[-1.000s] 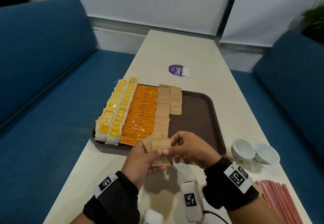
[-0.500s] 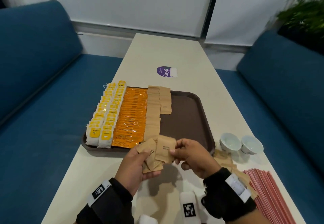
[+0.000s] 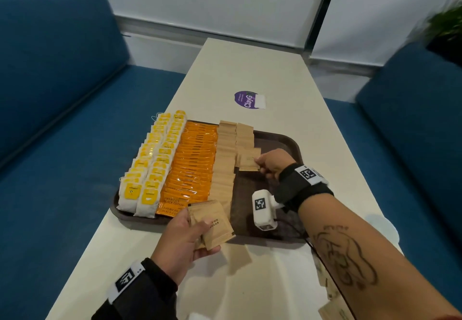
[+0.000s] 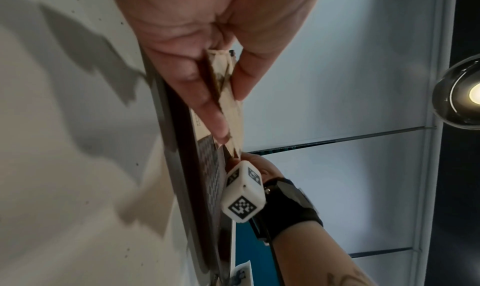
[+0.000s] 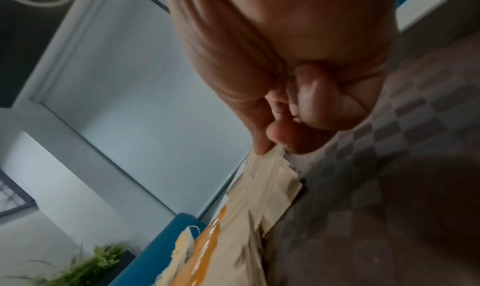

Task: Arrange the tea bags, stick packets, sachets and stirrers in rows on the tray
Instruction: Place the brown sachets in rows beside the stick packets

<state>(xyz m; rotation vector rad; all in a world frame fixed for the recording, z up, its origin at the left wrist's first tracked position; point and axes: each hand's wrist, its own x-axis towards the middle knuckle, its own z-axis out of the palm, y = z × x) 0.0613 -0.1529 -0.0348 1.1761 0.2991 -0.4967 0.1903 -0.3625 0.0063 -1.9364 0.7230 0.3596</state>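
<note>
At frame centre-left, tea bags (image 3: 147,167), orange stick packets (image 3: 192,167) and brown sachets (image 3: 225,167) fill rows on the tray (image 3: 280,142). Lower centre, the left hand (image 3: 182,239) grips a sachet stack (image 3: 215,222). Right of centre, the right hand (image 3: 272,163) pinches one sachet (image 3: 248,162) onto the second sachet row.

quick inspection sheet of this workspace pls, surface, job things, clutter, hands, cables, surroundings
surface: pale table, brown tray on it.
job's things: tea bags, orange stick packets, brown sachets in rows on the tray; second sachet row partly filled.
clutter: purple sticker; loose sachets at near right.
grippers: left hand grips a sachet stack; right hand pinches one sachet at the short row's end.
cables: black cable under the right forearm.
surroundings: blue sofas, plant.
</note>
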